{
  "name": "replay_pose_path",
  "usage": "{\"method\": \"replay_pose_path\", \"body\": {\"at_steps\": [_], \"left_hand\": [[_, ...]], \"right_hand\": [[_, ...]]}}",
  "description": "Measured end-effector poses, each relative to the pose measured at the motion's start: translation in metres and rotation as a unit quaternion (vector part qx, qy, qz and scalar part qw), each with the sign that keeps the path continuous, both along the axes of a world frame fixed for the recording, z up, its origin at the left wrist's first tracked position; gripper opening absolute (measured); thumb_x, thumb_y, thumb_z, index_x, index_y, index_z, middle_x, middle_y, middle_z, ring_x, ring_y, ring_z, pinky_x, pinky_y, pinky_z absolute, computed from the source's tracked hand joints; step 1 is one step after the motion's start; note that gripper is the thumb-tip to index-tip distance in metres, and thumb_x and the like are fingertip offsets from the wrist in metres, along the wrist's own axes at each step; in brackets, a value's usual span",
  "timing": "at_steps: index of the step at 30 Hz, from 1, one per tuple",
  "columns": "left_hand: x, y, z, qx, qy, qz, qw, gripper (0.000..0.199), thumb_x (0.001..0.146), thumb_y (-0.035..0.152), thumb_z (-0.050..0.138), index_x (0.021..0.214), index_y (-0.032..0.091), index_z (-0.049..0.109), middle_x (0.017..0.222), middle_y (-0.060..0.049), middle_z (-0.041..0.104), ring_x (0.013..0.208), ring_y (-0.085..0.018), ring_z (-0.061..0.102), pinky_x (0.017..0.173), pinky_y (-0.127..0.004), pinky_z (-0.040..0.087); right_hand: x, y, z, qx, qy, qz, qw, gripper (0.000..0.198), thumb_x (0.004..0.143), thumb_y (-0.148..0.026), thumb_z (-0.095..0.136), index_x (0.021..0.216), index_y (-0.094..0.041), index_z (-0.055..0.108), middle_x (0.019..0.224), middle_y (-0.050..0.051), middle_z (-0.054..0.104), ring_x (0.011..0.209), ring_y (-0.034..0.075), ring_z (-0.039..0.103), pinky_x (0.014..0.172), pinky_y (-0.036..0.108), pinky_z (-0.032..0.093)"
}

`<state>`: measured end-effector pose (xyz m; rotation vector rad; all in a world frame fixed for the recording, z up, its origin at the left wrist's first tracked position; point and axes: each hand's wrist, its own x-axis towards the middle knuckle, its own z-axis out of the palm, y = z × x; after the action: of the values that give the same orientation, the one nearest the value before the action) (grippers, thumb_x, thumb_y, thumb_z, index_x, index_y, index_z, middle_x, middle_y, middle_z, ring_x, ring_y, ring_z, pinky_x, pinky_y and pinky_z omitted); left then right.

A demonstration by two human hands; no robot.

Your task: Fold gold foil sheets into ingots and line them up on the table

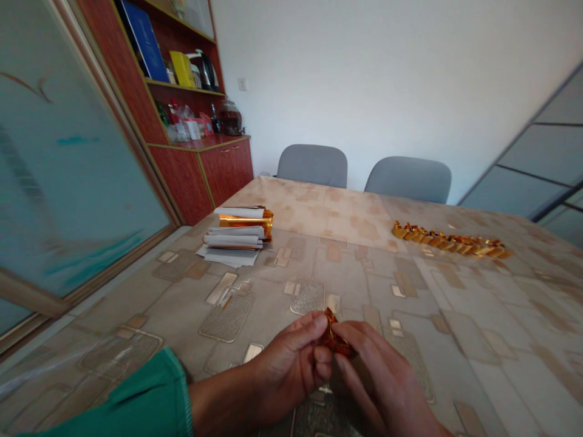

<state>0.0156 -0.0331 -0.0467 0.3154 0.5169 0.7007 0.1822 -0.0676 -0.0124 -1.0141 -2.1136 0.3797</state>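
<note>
Both hands pinch a small crumpled piece of gold-orange foil paper [334,337] low over the patterned tablecloth [355,267]: left hand [291,367] and right hand [378,382] fingertips closed on its edges. It looks light, thin and easily creased, best gripped at the folds. Well beyond the fingers lie a row of folded gold foil pieces [450,241] and, far left, a stack of white-backed foil sheets [239,237]; nothing stands between.

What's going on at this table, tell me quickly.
A person in a green sleeve pinches a small piece of gold foil paper between the left hand and right hand, just above the patterned table. A row of folded gold pieces lies at the far right. A stack of white and gold sheets sits at the far left. Two grey chairs stand behind the table.
</note>
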Motion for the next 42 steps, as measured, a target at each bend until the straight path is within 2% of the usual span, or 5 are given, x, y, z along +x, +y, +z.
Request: {"method": "replay_pose_path", "body": {"at_steps": [11,17,26,34,42], "left_hand": [[-0.001,-0.002,0.002,-0.007,-0.012,0.007,1.0,0.023,0.084,0.031,0.077,0.095,0.016,0.064,0.084,-0.002,0.068,0.067,-0.01,0.062,0.066,-0.021,0.046],[0.0,-0.002,0.0,-0.013,-0.018,-0.005,1.0,0.031,0.08,0.034,0.082,0.097,0.016,0.063,0.089,-0.004,0.068,0.072,-0.012,0.064,0.067,-0.021,0.046],[0.0,-0.001,0.009,0.004,-0.027,0.0,1.0,0.033,0.076,0.031,0.085,0.093,0.015,0.063,0.076,0.003,0.059,0.057,-0.005,0.052,0.059,-0.017,0.043],[0.001,0.001,0.013,0.114,0.124,0.054,0.984,0.048,0.078,0.032,0.08,0.116,0.017,0.055,0.089,0.0,0.061,0.058,-0.007,0.054,0.059,-0.023,0.04],[0.001,0.0,0.008,0.124,0.171,0.028,0.977,0.043,0.066,0.025,0.08,0.104,0.014,0.061,0.092,-0.002,0.061,0.057,-0.006,0.052,0.058,-0.024,0.039]], "right_hand": [[0.002,-0.001,0.003,0.042,0.014,-0.013,0.999,0.029,0.095,-0.013,0.051,0.121,-0.025,0.053,0.096,0.004,0.069,0.081,0.017,0.07,0.072,0.024,0.061],[0.002,0.0,-0.003,0.007,0.006,0.006,1.0,0.034,0.096,-0.013,0.052,0.128,-0.025,0.053,0.101,0.006,0.067,0.088,0.019,0.068,0.076,0.027,0.061],[0.002,-0.003,0.002,0.044,0.024,-0.009,0.999,0.025,0.098,-0.014,0.049,0.119,-0.027,0.054,0.09,0.003,0.068,0.075,0.016,0.067,0.067,0.024,0.058],[0.022,0.011,-0.009,0.003,0.036,-0.129,0.991,0.012,0.096,-0.02,0.054,0.103,-0.023,0.064,0.083,0.002,0.069,0.07,0.017,0.067,0.061,0.026,0.054],[0.114,0.107,-0.02,-0.019,-0.178,-0.317,0.931,0.028,0.093,-0.032,0.049,0.102,-0.019,0.071,0.098,0.01,0.077,0.077,0.024,0.071,0.067,0.032,0.051]]}}
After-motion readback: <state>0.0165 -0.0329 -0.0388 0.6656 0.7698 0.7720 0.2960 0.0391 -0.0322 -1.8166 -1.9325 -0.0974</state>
